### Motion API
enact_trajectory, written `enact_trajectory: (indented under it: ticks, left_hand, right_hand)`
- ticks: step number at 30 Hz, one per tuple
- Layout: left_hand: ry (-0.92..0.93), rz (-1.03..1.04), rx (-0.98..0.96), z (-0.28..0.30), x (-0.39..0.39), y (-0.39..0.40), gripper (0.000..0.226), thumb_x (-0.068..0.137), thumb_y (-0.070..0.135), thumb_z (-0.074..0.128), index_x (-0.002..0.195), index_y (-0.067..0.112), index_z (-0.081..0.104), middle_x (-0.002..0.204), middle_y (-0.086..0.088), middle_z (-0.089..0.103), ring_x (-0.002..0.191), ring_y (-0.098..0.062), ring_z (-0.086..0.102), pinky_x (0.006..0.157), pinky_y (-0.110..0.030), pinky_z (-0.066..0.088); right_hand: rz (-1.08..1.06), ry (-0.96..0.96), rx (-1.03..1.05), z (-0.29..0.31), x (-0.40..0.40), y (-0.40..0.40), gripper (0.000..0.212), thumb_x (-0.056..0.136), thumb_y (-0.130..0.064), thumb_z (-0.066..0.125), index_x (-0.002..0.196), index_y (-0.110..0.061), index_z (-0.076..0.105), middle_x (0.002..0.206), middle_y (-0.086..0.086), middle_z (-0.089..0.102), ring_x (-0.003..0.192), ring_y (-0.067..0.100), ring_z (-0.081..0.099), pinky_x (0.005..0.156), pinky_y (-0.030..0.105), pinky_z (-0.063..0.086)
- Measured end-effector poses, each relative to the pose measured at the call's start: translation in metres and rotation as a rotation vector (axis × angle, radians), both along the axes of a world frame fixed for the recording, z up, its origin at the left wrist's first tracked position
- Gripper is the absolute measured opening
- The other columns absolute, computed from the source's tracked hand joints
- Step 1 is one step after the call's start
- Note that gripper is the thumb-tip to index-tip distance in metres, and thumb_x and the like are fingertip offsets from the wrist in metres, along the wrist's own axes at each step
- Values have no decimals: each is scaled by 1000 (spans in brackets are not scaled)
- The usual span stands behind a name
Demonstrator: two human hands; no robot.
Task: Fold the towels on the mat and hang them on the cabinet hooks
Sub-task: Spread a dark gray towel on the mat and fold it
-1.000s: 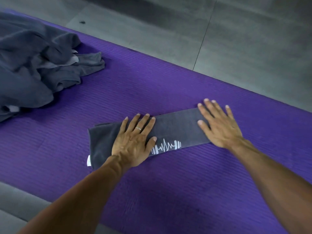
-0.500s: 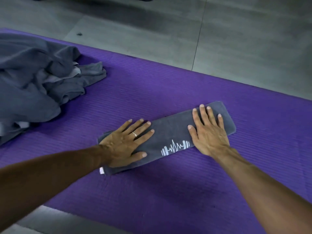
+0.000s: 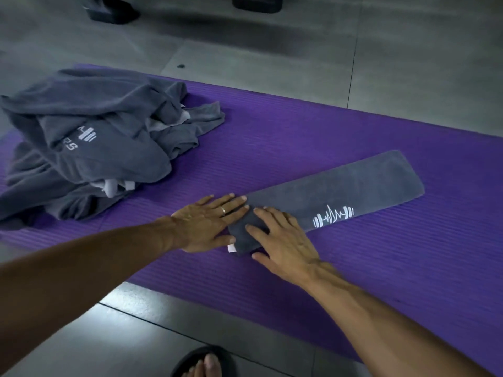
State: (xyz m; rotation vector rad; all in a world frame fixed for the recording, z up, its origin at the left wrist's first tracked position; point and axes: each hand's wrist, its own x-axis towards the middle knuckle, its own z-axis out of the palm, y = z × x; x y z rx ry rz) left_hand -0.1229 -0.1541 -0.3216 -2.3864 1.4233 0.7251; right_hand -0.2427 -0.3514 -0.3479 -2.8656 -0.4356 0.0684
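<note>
A grey towel [image 3: 351,186], folded into a long narrow strip with a white heartbeat-and-barbell logo, lies slanted on the purple mat [image 3: 299,131]. Both hands rest at its near left end. My left hand [image 3: 209,223] lies flat with fingers apart, its fingertips touching the towel's end edge. My right hand [image 3: 283,240] presses flat on that same end, fingers spread. A small white tag sticks out under the towel's corner between the hands. Neither hand is gripping the cloth.
A heap of unfolded grey towels [image 3: 89,148] sits on the mat's left part. Grey tiled floor [image 3: 272,63] surrounds the mat. My foot in a dark sandal [image 3: 204,363] shows at the bottom edge. Dark objects [image 3: 111,9] stand on the floor at the top.
My right hand has slid left along the towel from its right part to the left end, beside my left hand. My left hand has moved to the end edge. The view has shifted.
</note>
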Motion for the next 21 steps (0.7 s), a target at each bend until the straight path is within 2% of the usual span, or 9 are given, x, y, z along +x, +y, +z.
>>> enact_trajectory:
  ticks: [4, 6, 8, 10, 12, 14, 17, 19, 21]
  left_hand:
    - [48, 80, -72, -4, -3, 0, 72, 97, 61, 22, 150, 31, -16, 154, 13, -28, 145, -10, -19, 121, -39, 1]
    - [114, 152, -139, 1, -4, 0, 70, 94, 65, 16, 153, 32, -3, 158, 13, -17, 146, -7, -14, 121, -38, 3]
    - [241, 309, -266, 11, -3, -1, 84, 82, 78, 7, 153, 32, 15, 161, 14, 4, 146, -2, -4, 121, -33, 5]
    - [335, 451, -404, 21, -3, -4, 99, 70, 90, 21, 149, 32, 31, 155, 15, 29, 144, 0, 13, 119, -28, 15]
    - [329, 490, -497, 27, -4, -12, 85, 68, 77, 58, 136, 29, 48, 134, 14, 53, 128, -3, 43, 108, -24, 33]
    - [368, 572, -629, 28, 0, -26, 52, 68, 42, 82, 113, 27, 61, 106, 13, 66, 98, -6, 59, 91, -29, 46]
    - [546, 733, -811, 34, 2, -56, 22, 75, 20, 82, 84, 19, 62, 75, 7, 62, 66, -7, 54, 69, -29, 47]
    - [623, 789, -865, 39, -1, -79, 16, 83, 20, 75, 82, 13, 61, 73, 4, 58, 66, -4, 49, 65, -24, 42]
    - [654, 814, -888, 40, -5, -102, 24, 86, 28, 71, 89, 6, 63, 79, 0, 61, 73, -6, 52, 67, -28, 43]
  right_hand:
    - [5, -109, -17, -3, 9, 13, 27, 72, -26, 79, 98, -21, 69, 103, 2, 59, 94, 25, 56, 74, 38, 51]
    - [-26, -93, 25, -1, 11, 12, 17, 83, -20, 67, 100, -20, 66, 99, 0, 57, 91, 23, 54, 76, 40, 50]
    - [-126, 12, 207, 9, 14, 7, 17, 90, -16, 57, 107, -16, 62, 103, 1, 61, 94, 23, 56, 85, 38, 46]
    - [-296, 139, 453, 27, 18, -2, 16, 94, -17, 53, 109, -14, 59, 101, 2, 66, 95, 22, 58, 83, 36, 44]
    - [-441, 238, 613, 39, 24, -16, 12, 96, -21, 54, 105, -13, 58, 91, 0, 65, 86, 20, 59, 78, 36, 45]
    - [-571, 348, 784, 46, 26, -33, 14, 97, -23, 54, 98, -11, 60, 88, -1, 66, 84, 18, 60, 79, 33, 46]
    - [-774, 517, 1254, 55, 22, -58, 15, 97, -17, 52, 101, -15, 66, 101, 5, 71, 94, 20, 66, 86, 39, 51]
    - [-866, 583, 1523, 65, 16, -73, 18, 98, -10, 48, 105, -10, 64, 100, 11, 67, 87, 21, 63, 73, 35, 49]
    - [-884, 548, 1580, 73, 8, -88, 25, 86, -17, 55, 109, -10, 64, 101, 13, 63, 87, 23, 60, 69, 34, 45]
